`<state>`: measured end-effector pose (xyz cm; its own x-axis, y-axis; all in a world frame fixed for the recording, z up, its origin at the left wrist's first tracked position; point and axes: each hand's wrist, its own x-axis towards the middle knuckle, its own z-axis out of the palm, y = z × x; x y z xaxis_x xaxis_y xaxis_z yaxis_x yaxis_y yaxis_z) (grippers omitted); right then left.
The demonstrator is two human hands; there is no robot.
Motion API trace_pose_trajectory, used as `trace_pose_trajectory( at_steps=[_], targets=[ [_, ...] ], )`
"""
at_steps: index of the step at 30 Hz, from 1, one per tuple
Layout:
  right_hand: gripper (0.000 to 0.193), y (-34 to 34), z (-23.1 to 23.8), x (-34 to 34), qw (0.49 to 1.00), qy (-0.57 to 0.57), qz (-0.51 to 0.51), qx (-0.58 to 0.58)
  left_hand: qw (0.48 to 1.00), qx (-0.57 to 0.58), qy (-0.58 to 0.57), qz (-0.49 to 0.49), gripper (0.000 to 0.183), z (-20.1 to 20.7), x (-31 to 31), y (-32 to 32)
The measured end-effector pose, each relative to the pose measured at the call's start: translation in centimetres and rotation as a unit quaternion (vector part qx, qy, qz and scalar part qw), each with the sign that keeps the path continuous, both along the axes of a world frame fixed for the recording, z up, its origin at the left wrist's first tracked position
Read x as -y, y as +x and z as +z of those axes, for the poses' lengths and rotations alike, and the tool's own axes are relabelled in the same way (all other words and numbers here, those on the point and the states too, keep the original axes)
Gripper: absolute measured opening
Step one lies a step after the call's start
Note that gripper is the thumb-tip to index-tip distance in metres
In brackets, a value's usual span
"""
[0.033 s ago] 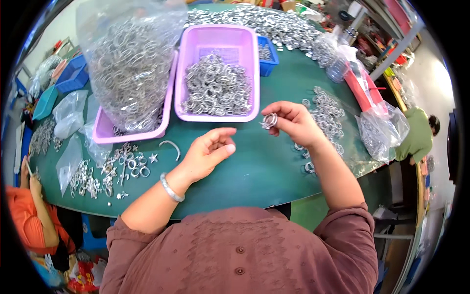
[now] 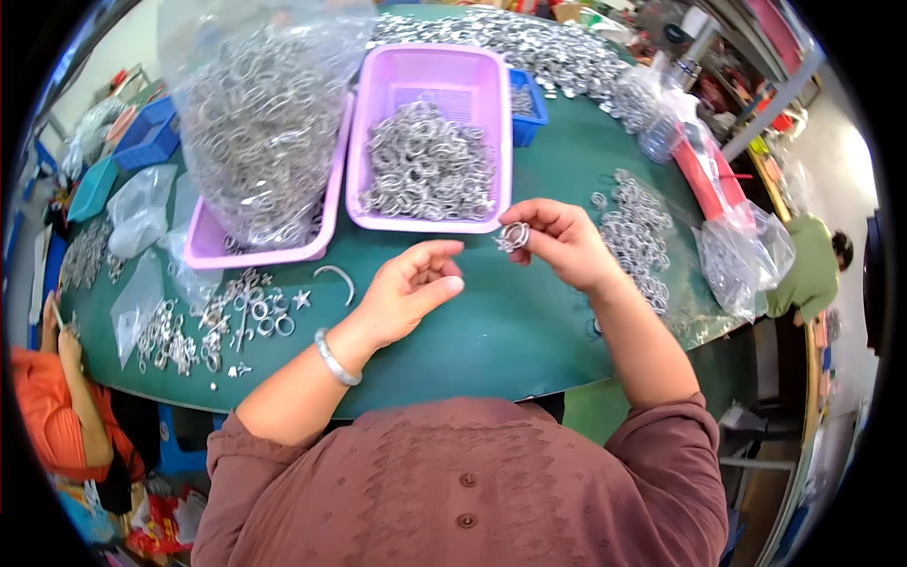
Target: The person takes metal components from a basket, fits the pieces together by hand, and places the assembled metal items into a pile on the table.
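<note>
My right hand (image 2: 565,248) pinches a silvery metal ring (image 2: 513,236), with a small jagged piece at its side, between thumb and fingers. It is held just off the near right corner of a lilac plastic basket (image 2: 504,142). Inside that basket lies a heap of similar metal rings (image 2: 430,161). My left hand (image 2: 406,295) holds nothing. Its fingers are loosely curved and the thumb stands apart, in front of the basket over the green table (image 2: 444,354). To the right, a pile of loose rings (image 2: 635,231) is partly hidden behind my right hand and forearm.
A clear bag (image 2: 265,132) full of rings stands in a second lilac basket (image 2: 260,253). Small metal pieces (image 2: 175,345) and a curved strip (image 2: 338,281) lie at left. Far back spreads a silvery heap (image 2: 491,42). One person in orange (image 2: 57,406) sits left, another in green (image 2: 803,265) is right.
My right hand has moved slightly left with the ring, closer to the basket's corner. The whole view has shifted a little. My left hand stays nearly in place.
</note>
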<state>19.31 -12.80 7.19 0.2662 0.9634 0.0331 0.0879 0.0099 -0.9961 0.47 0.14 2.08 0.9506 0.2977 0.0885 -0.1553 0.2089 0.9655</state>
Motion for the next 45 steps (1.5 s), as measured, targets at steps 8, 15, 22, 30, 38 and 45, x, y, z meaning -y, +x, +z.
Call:
trace_pose_trajectory(
  at_steps=[8,15,22,30,38,45],
  targets=[
    [0.022,-4.1,-3.0,-3.8,0.992,0.101,0.038,-0.060,0.988,0.113,-0.014,0.102,0.029,-0.2,-0.4,0.4],
    [0.034,-3.6,-3.9,-2.5,0.990,0.115,0.041,-0.076,0.966,0.076,0.186,0.162,0.028,0.3,-0.7,0.0],
    [0.029,-3.2,-4.9,-2.5,0.993,0.113,0.024,0.000,0.955,0.054,0.242,0.164,0.028,-0.1,-0.9,0.3],
    [0.028,-3.2,-5.5,-2.6,0.994,0.103,0.020,-0.005,0.960,0.044,0.235,0.149,0.028,-0.4,-1.0,0.3],
    [0.026,-3.4,-5.3,-2.6,0.995,0.097,0.020,-0.006,0.952,0.051,0.258,0.158,0.024,-0.4,-1.0,0.4],
    [0.028,-3.2,-5.4,-2.6,0.994,0.102,0.029,0.014,0.959,0.058,0.231,0.155,0.023,-0.9,-1.1,0.5]
  ],
)
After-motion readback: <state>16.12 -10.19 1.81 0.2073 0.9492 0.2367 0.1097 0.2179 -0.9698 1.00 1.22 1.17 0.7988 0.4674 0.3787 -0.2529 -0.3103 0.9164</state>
